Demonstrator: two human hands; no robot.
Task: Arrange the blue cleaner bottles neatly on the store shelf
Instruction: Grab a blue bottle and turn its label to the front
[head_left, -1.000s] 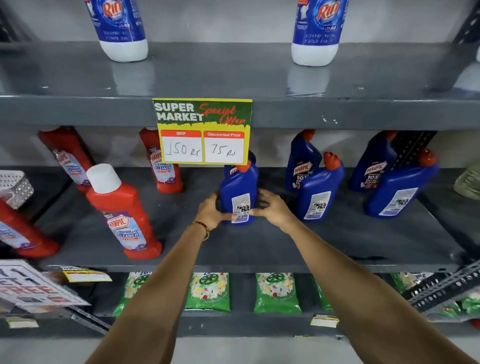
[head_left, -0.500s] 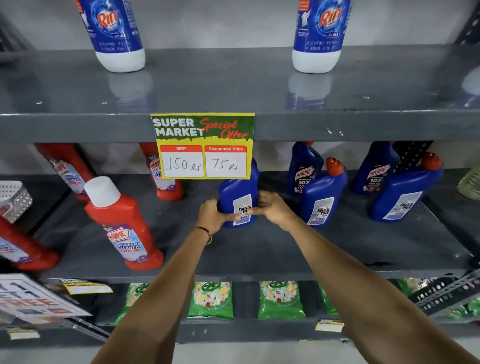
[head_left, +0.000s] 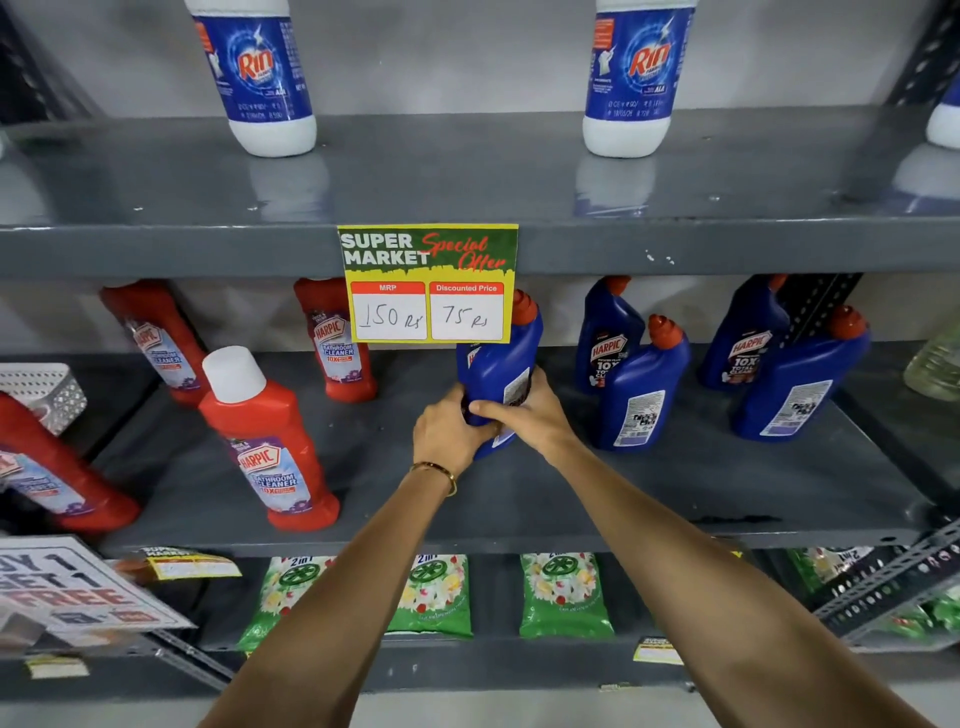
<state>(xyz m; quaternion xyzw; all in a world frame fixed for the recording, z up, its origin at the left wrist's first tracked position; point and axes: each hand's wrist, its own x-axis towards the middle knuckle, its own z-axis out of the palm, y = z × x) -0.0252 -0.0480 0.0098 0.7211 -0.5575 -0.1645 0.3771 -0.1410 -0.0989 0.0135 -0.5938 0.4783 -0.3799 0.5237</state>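
I have both hands on one blue cleaner bottle (head_left: 498, 364) at the middle of the grey shelf (head_left: 675, 493): my left hand (head_left: 449, 431) wraps its lower left side with the fingers (head_left: 467, 410) clamped around it, and my right hand (head_left: 530, 413) closes over the front and right side, its thumb laid across the label. The bottle tilts slightly, its red cap (head_left: 523, 307) just beside the yellow price sign (head_left: 428, 283) that hangs from the shelf above; I cannot tell whether its base rests on the shelf. To the right I see four more blue bottles in two pairs: a rear one (head_left: 608, 338) with a front one (head_left: 641, 389) touching it, and further right another rear one (head_left: 743, 338) behind a front one (head_left: 800, 384). Red bathroom cleaner bottles (head_left: 270, 447) stand well apart on the left half. A gold bangle (head_left: 436, 473) sits on my left wrist.
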